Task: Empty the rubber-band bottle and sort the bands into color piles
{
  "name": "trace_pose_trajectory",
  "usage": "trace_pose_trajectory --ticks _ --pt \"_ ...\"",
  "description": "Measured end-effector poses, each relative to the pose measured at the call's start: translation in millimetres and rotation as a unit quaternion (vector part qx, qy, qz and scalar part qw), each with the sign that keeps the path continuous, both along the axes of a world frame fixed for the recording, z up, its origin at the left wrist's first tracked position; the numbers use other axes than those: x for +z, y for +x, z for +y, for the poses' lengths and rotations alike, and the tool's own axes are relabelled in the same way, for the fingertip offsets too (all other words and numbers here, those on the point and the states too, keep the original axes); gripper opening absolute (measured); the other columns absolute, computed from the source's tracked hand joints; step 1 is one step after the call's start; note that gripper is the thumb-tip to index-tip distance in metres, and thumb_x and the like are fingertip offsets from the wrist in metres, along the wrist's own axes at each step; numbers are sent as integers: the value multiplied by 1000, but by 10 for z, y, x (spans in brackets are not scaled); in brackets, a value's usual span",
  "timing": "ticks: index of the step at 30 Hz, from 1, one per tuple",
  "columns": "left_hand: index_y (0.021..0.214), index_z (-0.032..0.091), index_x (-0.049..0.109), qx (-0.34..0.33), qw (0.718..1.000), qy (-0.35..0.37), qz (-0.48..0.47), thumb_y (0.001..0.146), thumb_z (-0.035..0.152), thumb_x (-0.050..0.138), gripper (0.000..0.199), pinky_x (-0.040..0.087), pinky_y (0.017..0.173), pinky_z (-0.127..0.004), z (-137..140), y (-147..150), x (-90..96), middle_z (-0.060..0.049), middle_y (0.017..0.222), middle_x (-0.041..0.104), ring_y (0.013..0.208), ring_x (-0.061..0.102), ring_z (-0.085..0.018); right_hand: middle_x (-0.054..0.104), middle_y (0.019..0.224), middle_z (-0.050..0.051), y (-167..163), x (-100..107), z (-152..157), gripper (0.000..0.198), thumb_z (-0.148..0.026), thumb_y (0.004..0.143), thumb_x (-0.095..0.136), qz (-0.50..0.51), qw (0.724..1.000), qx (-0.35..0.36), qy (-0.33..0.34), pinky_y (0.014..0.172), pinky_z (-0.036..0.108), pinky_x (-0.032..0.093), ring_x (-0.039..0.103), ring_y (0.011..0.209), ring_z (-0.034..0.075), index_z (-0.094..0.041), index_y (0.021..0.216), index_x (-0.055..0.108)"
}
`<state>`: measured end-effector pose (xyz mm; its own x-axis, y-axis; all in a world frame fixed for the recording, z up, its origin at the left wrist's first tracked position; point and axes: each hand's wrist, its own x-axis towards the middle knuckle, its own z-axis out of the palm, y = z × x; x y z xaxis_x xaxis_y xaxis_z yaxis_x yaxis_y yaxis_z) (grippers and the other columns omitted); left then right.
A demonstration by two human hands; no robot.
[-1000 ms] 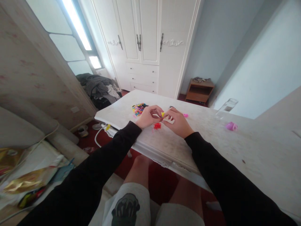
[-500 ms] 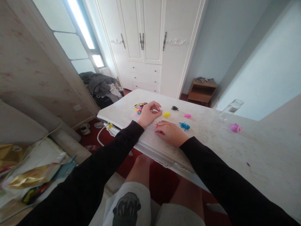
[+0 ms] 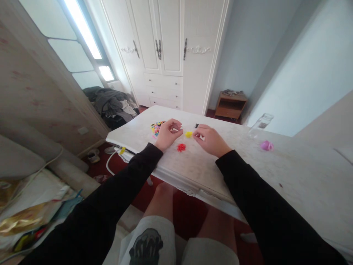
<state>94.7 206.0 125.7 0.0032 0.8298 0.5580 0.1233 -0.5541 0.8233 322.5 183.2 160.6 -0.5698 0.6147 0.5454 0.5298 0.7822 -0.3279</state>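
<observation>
My left hand is over the table beside a mixed pile of small colourful pieces that look like tiny rubber bands. Its thumb and forefinger are pinched together; whatever is between them is too small to name. My right hand hovers just right of a small yellow pile, fingers curled with the tips together. I cannot make out what they hold. Nearer to me lies a red pile. A black pile shows partly behind my right hand, which hides the spots of the pink and blue piles.
On the right of the white table are a clear glass bottle and a crumpled purple-pink thing. A white cable hangs at the left edge. Beyond stand a wardrobe and a wooden nightstand.
My right hand has moved from the red pile, away from me and to the right, uncovering the red pile and covering the pink and blue ones. My left hand stays nearly in place.
</observation>
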Motion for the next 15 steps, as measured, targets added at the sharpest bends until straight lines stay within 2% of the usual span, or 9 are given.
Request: trace_pose_trajectory --ticks 3,6,9,15 --pt "96 16 69 -12 1000 -14 -2 69 24 81 31 57 65 -23 10 -3 -9 -6 95 76 76 69 -13 63 86 7 403 -20 260 13 -13 89 60 11 994 -112 2 78 34 44 57 80 21 -19 79 66" --pt "99 16 69 -16 1000 -25 -3 70 25 81 33 58 67 -24 20 -4 -28 -7 93 78 75 71 -14 63 85 7 673 -112 430 10 -14 85 61 -10 983 -185 -12 78 35 43 56 79 22 -18 78 67" --pt "98 17 68 -25 999 -29 -3 70 26 82 32 57 66 -24 34 -5 -58 -6 89 78 75 72 -15 64 85 8 756 -188 494 11 -17 86 62 -32 977 -210 -22 79 35 44 56 80 22 -17 78 69" --pt "95 17 66 -38 999 -30 -13 71 28 84 32 57 65 -24 63 -8 -90 -5 88 78 76 73 -15 66 84 7 736 -212 496 13 -20 86 65 -43 978 -200 -43 77 35 44 57 78 21 -17 76 73"
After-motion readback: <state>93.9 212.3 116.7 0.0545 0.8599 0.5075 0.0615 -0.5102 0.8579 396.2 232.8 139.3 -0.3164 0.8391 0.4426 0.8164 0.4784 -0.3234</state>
